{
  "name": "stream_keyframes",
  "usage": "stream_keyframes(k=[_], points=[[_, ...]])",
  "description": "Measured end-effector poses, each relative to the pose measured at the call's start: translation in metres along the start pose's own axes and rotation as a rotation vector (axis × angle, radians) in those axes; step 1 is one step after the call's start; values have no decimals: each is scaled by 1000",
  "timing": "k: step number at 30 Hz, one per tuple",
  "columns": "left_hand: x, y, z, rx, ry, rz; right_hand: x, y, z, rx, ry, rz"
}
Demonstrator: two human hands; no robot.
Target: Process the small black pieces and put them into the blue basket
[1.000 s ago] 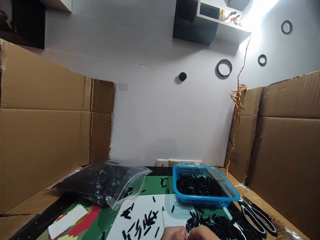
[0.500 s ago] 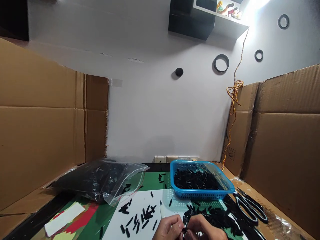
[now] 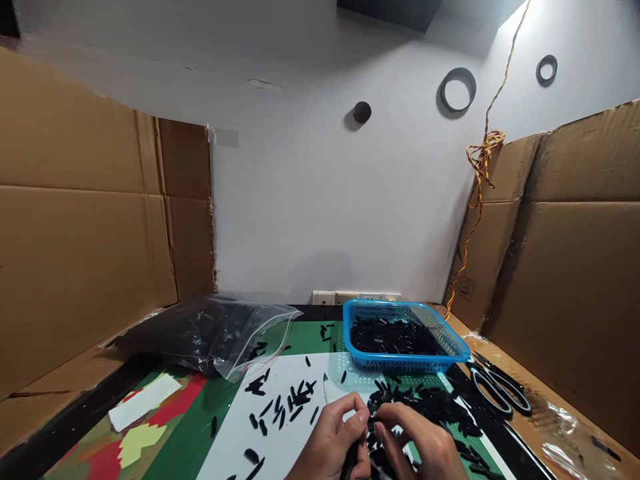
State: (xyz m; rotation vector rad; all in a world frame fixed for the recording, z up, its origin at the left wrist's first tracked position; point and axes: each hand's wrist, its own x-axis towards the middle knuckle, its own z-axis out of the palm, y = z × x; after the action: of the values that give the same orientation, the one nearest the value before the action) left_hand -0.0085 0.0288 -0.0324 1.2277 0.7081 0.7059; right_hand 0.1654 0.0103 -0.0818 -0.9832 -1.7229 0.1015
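Black plastic pieces [image 3: 425, 410] heaped at lower centre, before the blue basket [image 3: 400, 337]. Left hand [image 3: 333, 443] and right hand [image 3: 420, 443] meeting there, fingertips pinched on one small piece. Likely joining step; next calls for fine alignment.

We now see much more of our left hand [image 3: 334, 445] and right hand [image 3: 419, 445]; a second ago only the knuckles show. Both are now higher in the picture, fingertips together over the black pieces [image 3: 425, 407].
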Motion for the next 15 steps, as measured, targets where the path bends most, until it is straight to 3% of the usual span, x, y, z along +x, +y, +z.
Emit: stream_keyframes(k=[6,15], points=[[-15,21,15,-31,64,-154,6,-16,-22,-55,-48,-7],[-19,26,18,-46,10,-123,14,-45,-46,-86,-106,79]])
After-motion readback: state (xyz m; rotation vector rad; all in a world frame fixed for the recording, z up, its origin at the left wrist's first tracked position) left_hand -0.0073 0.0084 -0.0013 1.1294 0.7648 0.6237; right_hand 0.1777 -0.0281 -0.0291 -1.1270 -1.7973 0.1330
